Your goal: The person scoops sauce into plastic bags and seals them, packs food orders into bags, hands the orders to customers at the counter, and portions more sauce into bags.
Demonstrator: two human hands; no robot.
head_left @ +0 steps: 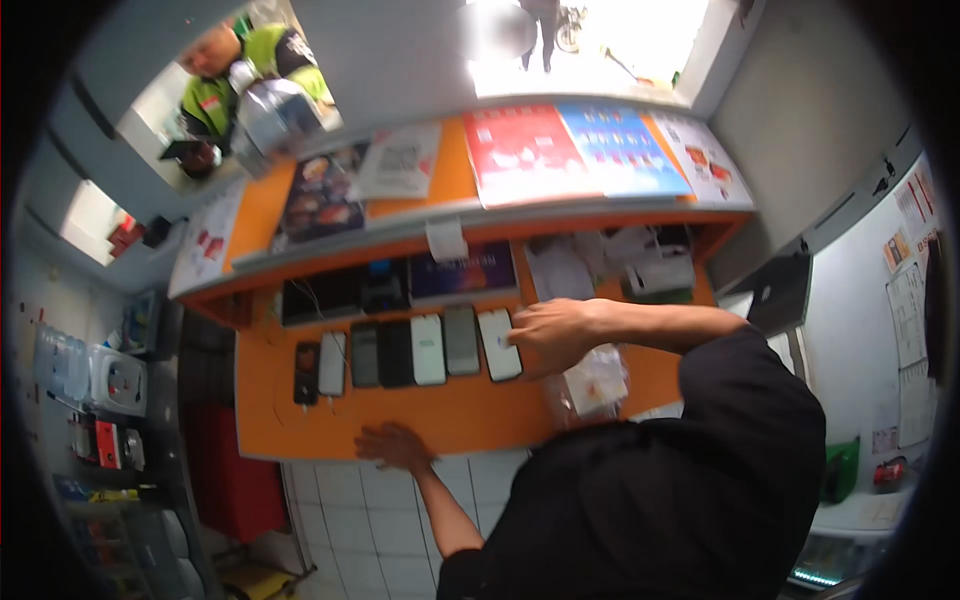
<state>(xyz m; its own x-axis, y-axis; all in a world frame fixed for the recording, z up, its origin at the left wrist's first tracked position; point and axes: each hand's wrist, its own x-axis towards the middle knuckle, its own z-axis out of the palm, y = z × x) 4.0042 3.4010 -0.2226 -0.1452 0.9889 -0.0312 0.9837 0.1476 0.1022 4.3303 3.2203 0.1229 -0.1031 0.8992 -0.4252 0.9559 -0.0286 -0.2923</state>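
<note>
Several smartphones lie in a row on the orange counter [300, 428]. My right hand [553, 332] is over the right end of the row, a finger at the lit white screen of the last smartphone [494, 352]; its other fingers are partly hidden. To the left of that one are a grey smartphone [461, 342] and another with a white lit screen [428, 352]. Farther left come dark phones [396, 354] and a silver-grey one [331, 364]. My left hand [396, 447] rests with spread fingers at the counter's front edge, holding nothing.
Above the phones a raised shelf [590, 208] carries printed posters. Under it sit a dark box [462, 275] and white plastic bags [658, 262]. A clear packet [596, 384] lies by my right forearm. A person in a green-yellow jacket [265, 50] stands beyond the window opening.
</note>
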